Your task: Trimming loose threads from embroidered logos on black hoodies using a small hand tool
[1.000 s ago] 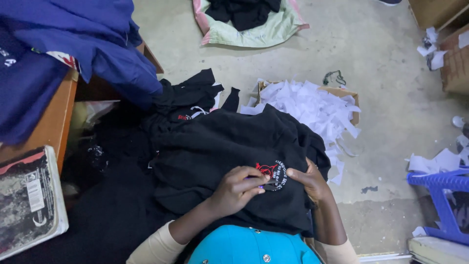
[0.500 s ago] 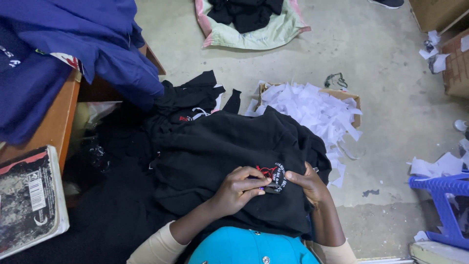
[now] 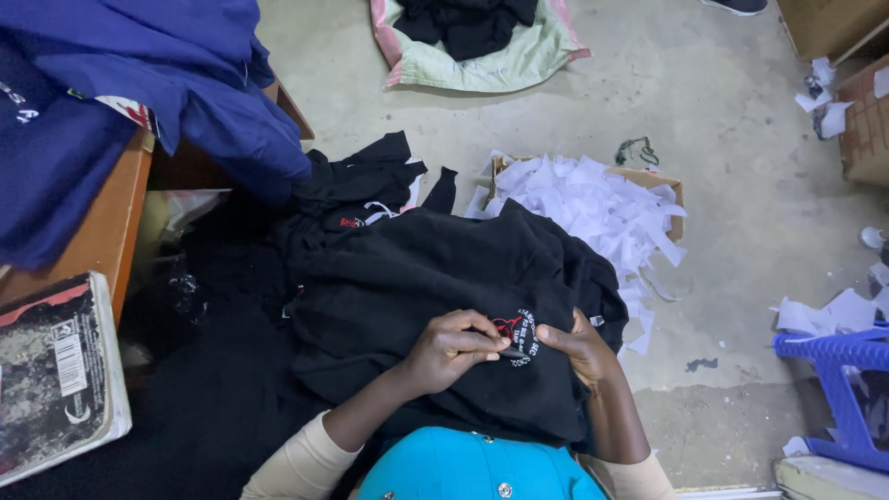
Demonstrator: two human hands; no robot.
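While the black garment (image 3: 444, 296) lies across the person's lap, both hands, left hand (image 3: 454, 347) and right hand (image 3: 579, 347), pinch its embroidered badge (image 3: 517, 335) close together.

garment (image 3: 417, 278) on lap, scrap box (image 3: 593, 199) behind, stool (image 3: 838, 380) right

A garment workshop: heaped clothes (image 3: 139, 102), paper offcuts (image 3: 593, 208), bare concrete floor (image 3: 741, 139)

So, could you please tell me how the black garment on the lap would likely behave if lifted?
The black garment would probably flop and drape, since it already lies in soft folds. It seems light and unlikely to slide, bunching under the left hand and right hand.
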